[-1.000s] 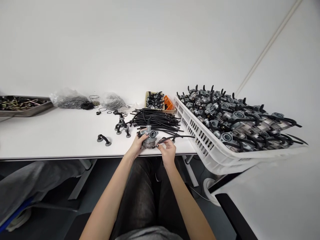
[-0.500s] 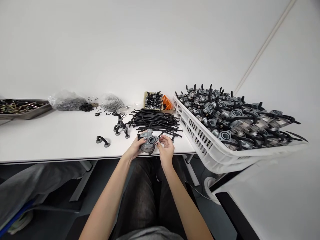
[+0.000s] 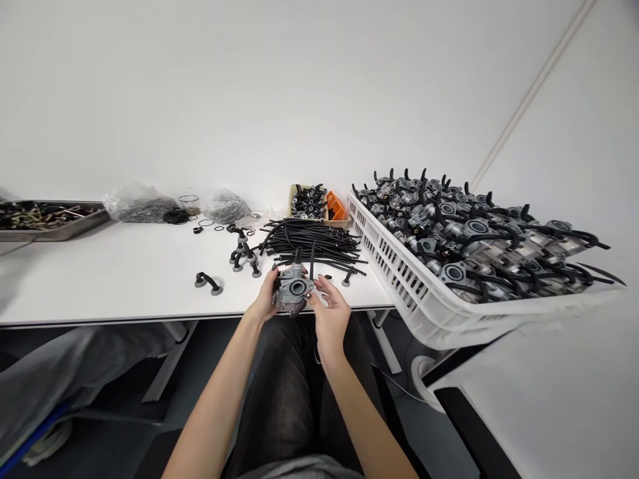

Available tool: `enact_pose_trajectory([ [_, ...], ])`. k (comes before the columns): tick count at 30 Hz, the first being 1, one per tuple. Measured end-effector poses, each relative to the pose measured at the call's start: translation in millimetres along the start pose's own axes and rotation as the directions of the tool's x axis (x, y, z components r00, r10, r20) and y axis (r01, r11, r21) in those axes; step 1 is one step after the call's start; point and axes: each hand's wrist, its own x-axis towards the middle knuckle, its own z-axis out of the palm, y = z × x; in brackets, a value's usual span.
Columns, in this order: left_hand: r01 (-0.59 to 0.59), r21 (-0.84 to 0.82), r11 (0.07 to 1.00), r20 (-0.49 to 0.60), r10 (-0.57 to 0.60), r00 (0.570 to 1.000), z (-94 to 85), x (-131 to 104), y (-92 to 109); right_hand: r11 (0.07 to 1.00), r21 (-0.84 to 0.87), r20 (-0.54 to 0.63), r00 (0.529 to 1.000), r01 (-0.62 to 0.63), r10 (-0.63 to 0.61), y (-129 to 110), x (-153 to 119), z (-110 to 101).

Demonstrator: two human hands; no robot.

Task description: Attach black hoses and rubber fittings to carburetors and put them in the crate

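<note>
A grey metal carburetor [image 3: 289, 301] is held over the front edge of the table, its round bore facing me. My left hand [image 3: 263, 301] is closed around its left side, thumb up near the top. At the right flange, my right hand [image 3: 331, 313] grips with bent fingers, the thumb against the metal. A thin black hose [image 3: 312, 261] rises upright at the carburetor's right side, just above my right fingertips. Its lower end is hidden. A short black elbow [image 3: 298, 255] tops the carburetor. Behind lies a pile of black hoses [image 3: 314, 239].
At right stands a white crate [image 3: 399, 279] heaped with carburetors. Black elbow pipes with grey ends [image 3: 208, 283] lie left of my hands, others stacked [image 3: 242, 251] behind. A yellow bin [image 3: 290, 203], an orange bin [image 3: 335, 206], plastic bags [image 3: 142, 203] and a metal tray [image 3: 60, 231] line the back.
The carburetor has tilted and shifted slightly left. The thin hose, bent over towards my right fingers before, now stands upright. My right fingers have come off its end and sit lower.
</note>
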Motion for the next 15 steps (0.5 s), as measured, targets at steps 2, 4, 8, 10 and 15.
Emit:
enact_pose_trajectory([
  [2,0.013,-0.006,1.000,-0.002,-0.013,1.000,1.1,-0.4,0.8,0.995,0.075,-0.015,0.997,-0.070,0.072,-4.3,-4.8,3.4],
  [4,0.026,-0.009,1.000,-0.002,-0.026,1.000,2.7,-0.9,2.0,0.980,0.153,-0.015,0.991,-0.128,0.132,-5.9,-7.2,6.4],
  [8,0.049,-0.015,0.999,-0.007,-0.049,0.999,6.2,-2.4,4.9,0.941,0.268,0.001,0.977,-0.208,0.215,-5.7,-8.8,10.9],
  [10,0.058,-0.019,0.998,-0.013,-0.059,0.998,7.3,-2.9,5.8,0.923,0.314,0.024,0.974,-0.222,0.226,-5.3,-9.5,12.1],
  [15,0.066,-0.032,0.997,-0.064,-0.068,0.996,9.1,-2.4,6.4,0.949,0.282,0.056,0.990,-0.143,0.133,-2.0,-9.5,9.3],
])
